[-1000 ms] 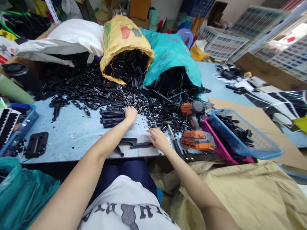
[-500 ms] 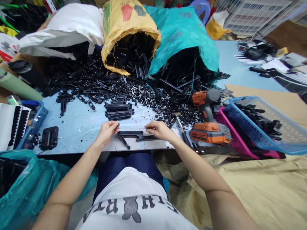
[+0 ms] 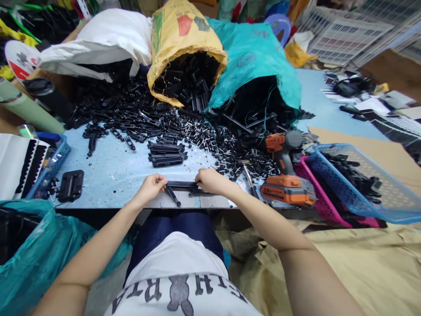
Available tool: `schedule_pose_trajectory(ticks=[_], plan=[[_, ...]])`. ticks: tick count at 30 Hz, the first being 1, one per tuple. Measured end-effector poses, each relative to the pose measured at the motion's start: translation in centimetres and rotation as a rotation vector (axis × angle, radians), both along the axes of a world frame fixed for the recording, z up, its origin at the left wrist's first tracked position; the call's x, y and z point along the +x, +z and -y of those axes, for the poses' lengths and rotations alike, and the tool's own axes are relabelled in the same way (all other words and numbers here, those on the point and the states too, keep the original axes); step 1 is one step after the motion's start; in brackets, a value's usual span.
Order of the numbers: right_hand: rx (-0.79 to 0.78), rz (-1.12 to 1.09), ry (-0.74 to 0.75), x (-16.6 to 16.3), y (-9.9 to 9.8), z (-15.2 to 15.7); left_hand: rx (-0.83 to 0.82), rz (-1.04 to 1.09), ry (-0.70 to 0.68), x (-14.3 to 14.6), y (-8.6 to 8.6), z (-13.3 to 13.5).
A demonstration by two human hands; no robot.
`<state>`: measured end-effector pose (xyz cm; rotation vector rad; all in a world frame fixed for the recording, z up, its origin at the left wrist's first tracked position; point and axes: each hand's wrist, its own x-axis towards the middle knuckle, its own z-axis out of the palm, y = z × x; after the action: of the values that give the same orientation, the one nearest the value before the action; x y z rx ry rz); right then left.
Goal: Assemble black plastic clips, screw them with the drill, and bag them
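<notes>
My left hand (image 3: 151,187) is closed in a pinch at the left end of a long black plastic bar (image 3: 181,184) lying near the front edge of the light blue table (image 3: 112,171). My right hand (image 3: 210,181) is closed over the bar's right end. A shorter black piece (image 3: 173,196) lies slanted under the bar between my hands. A neat stack of similar black bars (image 3: 166,154) sits just behind them.
A large heap of black parts and small pins (image 3: 210,136) spills from a yellow sack (image 3: 182,44) and a teal sack (image 3: 256,61). An orange cordless drill (image 3: 284,175) stands right of my hands, beside pink and blue baskets (image 3: 348,184). A black plate (image 3: 70,185) lies left.
My left hand came back from the stack of black bars to the table's front edge. Both hands closed in onto the ends of the long bar. The camera tilted down slightly.
</notes>
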<state>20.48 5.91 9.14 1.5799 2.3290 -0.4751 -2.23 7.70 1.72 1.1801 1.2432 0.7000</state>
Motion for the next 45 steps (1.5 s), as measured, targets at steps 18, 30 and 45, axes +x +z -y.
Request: schedule_pose_trajectory(ticks=[18, 30, 45], plan=[[0.409, -0.446, 0.045, 3.3, -5.7, 3.9, 0.231, -0.192, -0.117, -0.8, -0.8, -1.6], [0.582, -0.464, 0.169, 2.8, -7.8, 4.6, 0.495, -0.602, 0.092, -0.7, 0.0, 3.3], [0.719, -0.511, 0.119, 0.7, -9.3, 4.1, 0.876, -0.924, -0.221, 2.4, -1.7, 5.7]])
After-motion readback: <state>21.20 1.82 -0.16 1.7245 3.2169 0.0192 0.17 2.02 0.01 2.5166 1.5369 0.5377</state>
